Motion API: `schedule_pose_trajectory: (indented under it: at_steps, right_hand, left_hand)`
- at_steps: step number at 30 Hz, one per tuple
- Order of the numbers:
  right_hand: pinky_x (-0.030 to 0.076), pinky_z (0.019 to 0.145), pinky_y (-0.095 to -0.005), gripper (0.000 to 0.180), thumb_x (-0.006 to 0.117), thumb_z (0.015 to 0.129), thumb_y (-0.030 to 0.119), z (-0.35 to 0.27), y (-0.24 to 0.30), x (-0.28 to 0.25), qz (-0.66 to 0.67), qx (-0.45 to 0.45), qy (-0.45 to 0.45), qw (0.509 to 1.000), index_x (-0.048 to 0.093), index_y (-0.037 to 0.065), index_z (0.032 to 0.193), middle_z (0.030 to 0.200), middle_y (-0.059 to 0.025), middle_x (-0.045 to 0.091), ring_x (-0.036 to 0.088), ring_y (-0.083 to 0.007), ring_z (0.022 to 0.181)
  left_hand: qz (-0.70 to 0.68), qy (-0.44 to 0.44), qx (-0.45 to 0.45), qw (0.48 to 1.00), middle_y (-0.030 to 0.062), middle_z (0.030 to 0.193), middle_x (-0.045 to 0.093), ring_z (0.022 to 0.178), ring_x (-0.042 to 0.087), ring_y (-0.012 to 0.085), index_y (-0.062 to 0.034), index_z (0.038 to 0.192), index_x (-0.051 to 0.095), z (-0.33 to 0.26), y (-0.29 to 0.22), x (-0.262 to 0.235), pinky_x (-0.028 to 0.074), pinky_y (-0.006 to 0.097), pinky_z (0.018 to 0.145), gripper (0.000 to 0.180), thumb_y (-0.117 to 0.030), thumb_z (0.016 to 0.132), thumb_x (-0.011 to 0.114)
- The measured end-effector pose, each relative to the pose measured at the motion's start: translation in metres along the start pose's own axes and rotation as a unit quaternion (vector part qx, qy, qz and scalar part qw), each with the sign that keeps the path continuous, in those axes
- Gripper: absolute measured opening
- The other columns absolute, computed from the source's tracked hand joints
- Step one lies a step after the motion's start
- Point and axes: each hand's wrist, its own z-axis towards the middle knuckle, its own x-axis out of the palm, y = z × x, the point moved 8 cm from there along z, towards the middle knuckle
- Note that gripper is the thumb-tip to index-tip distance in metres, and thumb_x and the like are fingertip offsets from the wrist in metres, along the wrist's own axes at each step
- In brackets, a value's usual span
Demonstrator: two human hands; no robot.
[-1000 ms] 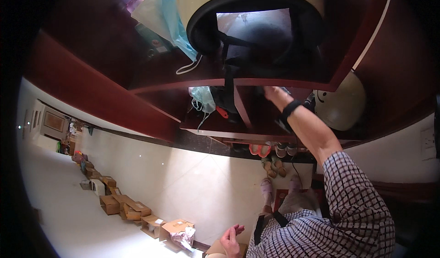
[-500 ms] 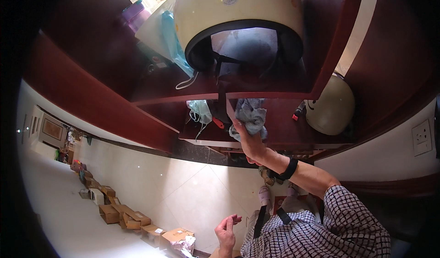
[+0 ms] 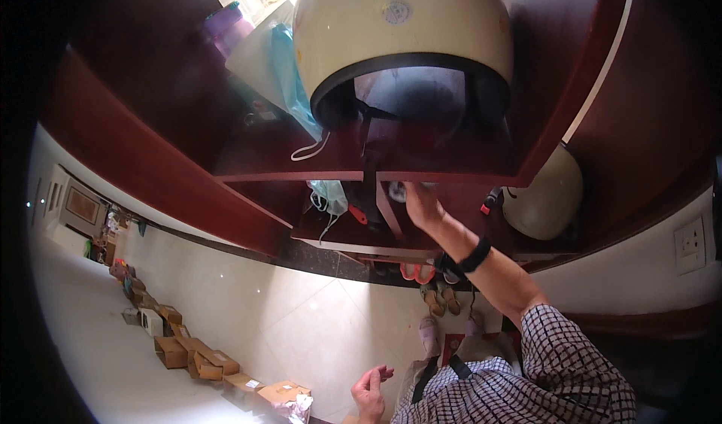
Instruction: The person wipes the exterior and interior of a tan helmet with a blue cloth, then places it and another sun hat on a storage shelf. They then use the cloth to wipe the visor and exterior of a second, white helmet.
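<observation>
Pale floor tiles lay below dark red shelves. Left hand [image 3: 371, 389] hung loosely curled, empty. Right hand [image 3: 421, 204] reached into the lower shelf and gripped a grey cloth [image 3: 399, 191]; it looked soft, light, easy to pinch anywhere.

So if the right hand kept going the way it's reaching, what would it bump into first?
Most likely the grey cloth at the fingertips of the right hand, just under the helmet shelf. Depth is unclear; it may already be touching.
</observation>
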Motion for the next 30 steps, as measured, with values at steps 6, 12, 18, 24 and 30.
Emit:
schedule_pose_trajectory:
  at_steps: [6, 12, 18, 24, 30]
  right_hand:
    - [0.041, 0.091, -0.0388, 0.028, 0.052, 0.088, 0.018, 0.041, -0.095, 0.047, 0.498, 0.376, 0.016, 0.782, 0.057, 0.002, 0.111, 0.114, -0.0129, 0.058, 0.053, -0.0278, 0.102]
    - [0.04, 0.091, -0.0377, 0.032, 0.052, 0.087, 0.022, 0.033, -0.157, 0.038, 0.525, 0.434, 0.049, 0.73, 0.056, 0.002, 0.112, 0.113, -0.0125, 0.057, 0.052, -0.0265, 0.102]
    - [0.039, 0.092, -0.0366, 0.037, 0.053, 0.087, 0.027, 0.045, -0.169, 0.034, 0.491, 0.437, 0.044, 0.753, 0.055, 0.001, 0.114, 0.113, -0.0122, 0.057, 0.051, -0.0251, 0.102]
    - [0.038, 0.092, -0.0355, 0.041, 0.053, 0.087, 0.031, 0.014, -0.141, 0.046, 0.479, 0.455, 0.057, 0.748, 0.054, 0.001, 0.116, 0.113, -0.0118, 0.056, 0.05, -0.0238, 0.102]
    - [0.037, 0.093, -0.0343, 0.046, 0.054, 0.087, 0.035, -0.031, -0.091, 0.045, 0.424, 0.482, 0.035, 0.766, 0.053, 0.001, 0.117, 0.112, -0.0115, 0.056, 0.049, -0.0225, 0.102]
  left_hand:
    - [0.024, -0.024, -0.023, 0.999, 0.0186, 0.089, 0.067, 0.081, 0.066, 0.0245, 0.0099, 0.102, 0.06, -0.017, 0.023, -0.008, 0.053, 0.034, 0.077, 0.031, -0.017, 0.096, 0.047]
    - [0.006, -0.047, -0.029, 0.998, 0.0176, 0.088, 0.067, 0.08, 0.066, 0.0233, 0.0092, 0.1, 0.062, -0.03, 0.027, -0.004, 0.053, 0.033, 0.076, 0.03, -0.017, 0.095, 0.047]
    - [0.037, -0.043, 0.007, 0.998, 0.0184, 0.084, 0.068, 0.077, 0.067, 0.0231, 0.0106, 0.099, 0.061, -0.031, 0.023, 0.0, 0.053, 0.032, 0.074, 0.033, -0.018, 0.097, 0.045]
    - [0.041, -0.058, 0.007, 0.997, 0.0182, 0.084, 0.068, 0.076, 0.066, 0.0226, 0.0108, 0.098, 0.061, -0.038, 0.017, -0.001, 0.053, 0.032, 0.073, 0.033, -0.018, 0.097, 0.045]
    - [0.018, -0.012, -0.011, 1.0, 0.0171, 0.086, 0.068, 0.079, 0.066, 0.0209, 0.0108, 0.098, 0.062, -0.024, 0.024, 0.011, 0.052, 0.03, 0.076, 0.033, -0.019, 0.096, 0.047]
